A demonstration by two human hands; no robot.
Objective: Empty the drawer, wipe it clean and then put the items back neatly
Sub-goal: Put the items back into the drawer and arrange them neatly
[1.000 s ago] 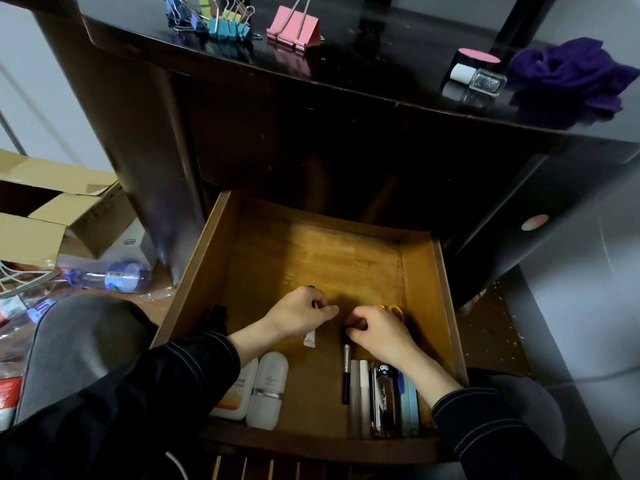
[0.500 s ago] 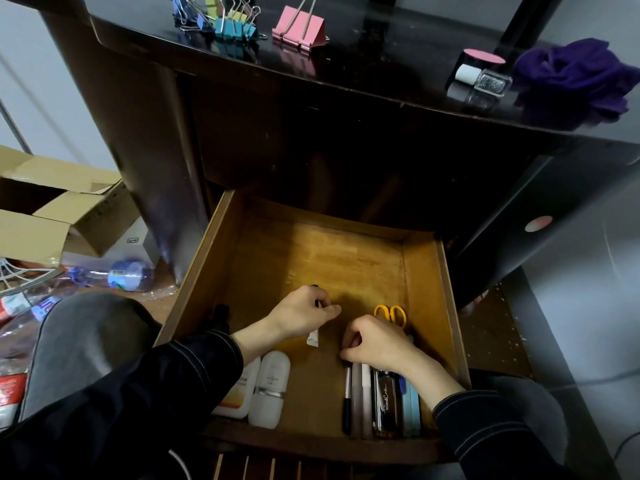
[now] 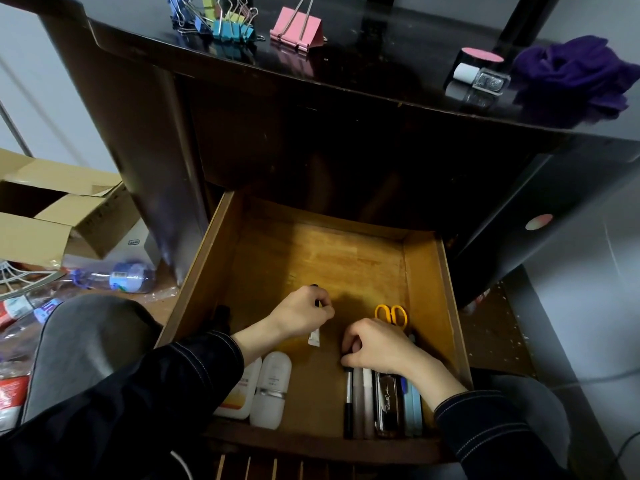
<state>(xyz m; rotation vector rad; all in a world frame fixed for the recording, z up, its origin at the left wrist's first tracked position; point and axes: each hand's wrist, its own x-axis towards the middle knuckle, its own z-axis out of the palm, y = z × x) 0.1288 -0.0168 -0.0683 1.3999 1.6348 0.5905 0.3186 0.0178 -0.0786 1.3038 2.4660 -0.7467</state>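
**Drawer open below the desk; restocking judged part done.**

The wooden drawer (image 3: 426,271) is pulled out beneath the dark desk (image 3: 381,64), on which a purple cloth (image 3: 571,74) and binder clips (image 3: 221,22) are seen. Two white bottles (image 3: 272,389) are laid at the near left, with a row of pens (image 3: 367,403) and slim cases at the near right and yellow scissors (image 3: 391,315) just beyond. The right hand (image 3: 377,348) is curled over the row's upper ends; whether anything is pinched cannot be told. A small tube (image 3: 314,337) is gripped in the left hand (image 3: 304,310) over the drawer's middle. The tube is judged light, soft-walled and easily dented, so it is best held at the cap or crimped end.
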